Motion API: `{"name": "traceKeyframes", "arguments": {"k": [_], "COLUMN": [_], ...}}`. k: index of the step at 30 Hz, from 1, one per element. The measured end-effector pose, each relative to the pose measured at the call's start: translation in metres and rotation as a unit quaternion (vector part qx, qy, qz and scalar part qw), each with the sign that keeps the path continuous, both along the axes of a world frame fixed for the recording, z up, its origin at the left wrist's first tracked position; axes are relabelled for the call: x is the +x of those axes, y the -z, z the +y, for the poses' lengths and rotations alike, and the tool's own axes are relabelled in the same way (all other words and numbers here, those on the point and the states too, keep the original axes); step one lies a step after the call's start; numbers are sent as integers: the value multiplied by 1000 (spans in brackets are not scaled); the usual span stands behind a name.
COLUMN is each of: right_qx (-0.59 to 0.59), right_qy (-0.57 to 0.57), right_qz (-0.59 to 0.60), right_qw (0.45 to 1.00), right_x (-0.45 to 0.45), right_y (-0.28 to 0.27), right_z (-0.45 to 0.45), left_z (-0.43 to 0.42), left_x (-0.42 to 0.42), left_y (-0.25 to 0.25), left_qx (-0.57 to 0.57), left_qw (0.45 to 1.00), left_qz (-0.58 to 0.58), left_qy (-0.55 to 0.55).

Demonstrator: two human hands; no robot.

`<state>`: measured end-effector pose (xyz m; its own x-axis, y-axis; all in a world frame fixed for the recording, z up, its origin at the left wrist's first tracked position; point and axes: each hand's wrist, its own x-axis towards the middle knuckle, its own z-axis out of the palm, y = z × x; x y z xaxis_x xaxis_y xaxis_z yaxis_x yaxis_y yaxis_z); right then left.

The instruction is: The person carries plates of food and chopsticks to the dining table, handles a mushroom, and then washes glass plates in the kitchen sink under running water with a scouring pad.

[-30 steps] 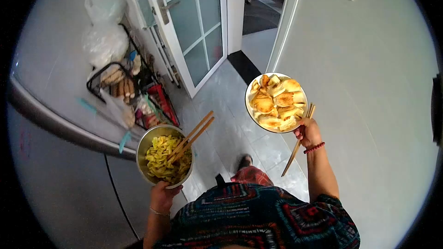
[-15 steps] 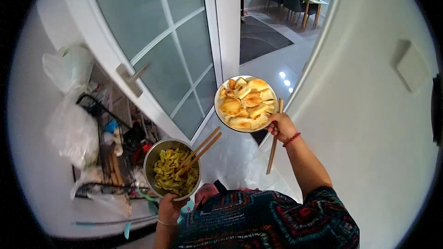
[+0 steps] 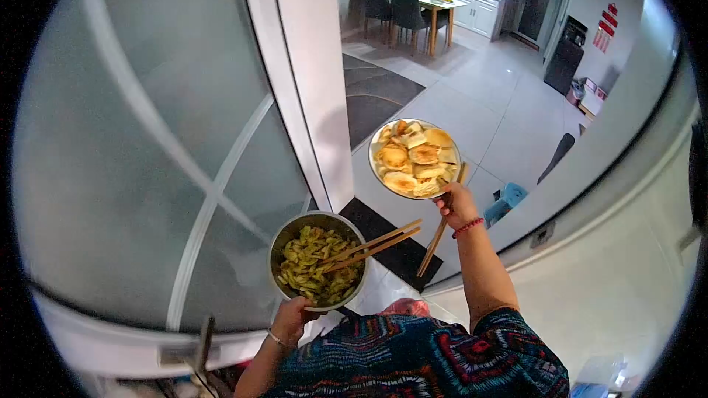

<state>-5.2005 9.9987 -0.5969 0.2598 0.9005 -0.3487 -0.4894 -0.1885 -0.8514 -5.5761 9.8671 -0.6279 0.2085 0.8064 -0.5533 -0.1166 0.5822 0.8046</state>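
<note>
My left hand [image 3: 292,318] grips the near rim of a metal bowl [image 3: 279,289]. Green sliced vegetables [image 3: 310,262] fill its lower part, and a pair of wooden chopsticks [image 3: 380,245] leans out over the right rim. Farther forward, my right hand [image 3: 459,206] is closed on the edge of a white plate [image 3: 375,162] with a dark rim. Golden pan-fried slices [image 3: 423,155] cover the plate. More wooden chopsticks [image 3: 439,234] are pinched in the same hand, pointing down beside the plate.
A frosted glass door [image 3: 147,140] with a handle [image 3: 204,343] stands at the left, its white frame [image 3: 313,88] close by. Past the doorway lie a dark rug [image 3: 376,96], a dining table [image 3: 442,1] with chairs [image 3: 407,11], and a blue bin [image 3: 507,199] at the right.
I have moved forward into the doorway, and more of the room beyond shows. The door handle has slid to the lower left. Both hands keep hold of the bowl and plate.
</note>
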Motion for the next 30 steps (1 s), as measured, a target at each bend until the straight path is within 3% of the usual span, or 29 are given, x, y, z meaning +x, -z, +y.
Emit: {"name": "traceKeyframes", "arguments": {"k": [2,3,6,9,11,12,16,19,20,23,24,25,28,30], "right_qx": [-22,-42,-14,24,19,3,-15,-26,-29,-50,-46,-42,-63,-81], "right_qy": [48,84,126,171,166,185,180,207,227,264,240,216,280,306], "right_qz": [13,22,-41,-40,-60,-78,-71,-74,-64,-32,-32,-33,-47,9], "right_qw": [999,995,991,984,984,980,981,975,971,963,969,975,957,948], "right_x": [3,-20,-115,-158,-171,-175,-177,-177,-141,92,143,170,208,255], "right_y": [-42,-17,170,355,440,462,478,522,522,410,394,392,378,382], "right_z": [122,174,311,436,515,563,729,823,848,917,938,961,1037,1086], "left_z": [150,216,394,565,671,728,935,1061,1098,1196,1233,1271,1382,1460], "left_x": [-6,-30,-126,-163,-188,-187,-182,-177,-137,108,154,179,242,291], "left_y": [-46,-23,177,376,462,479,479,532,532,399,376,369,380,386], "left_qx": [-75,-79,-51,-52,-55,-49,-55,-42,-48,-39,-46,-53,-65,-68], "left_qw": [996,996,996,994,991,994,992,987,985,984,981,976,982,980], "left_qz": [-47,-47,-67,-87,-103,-84,-84,-137,-143,-156,-161,-166,-141,-150], "left_qy": [-12,-3,24,44,66,44,76,79,78,77,102,127,109,111]}}
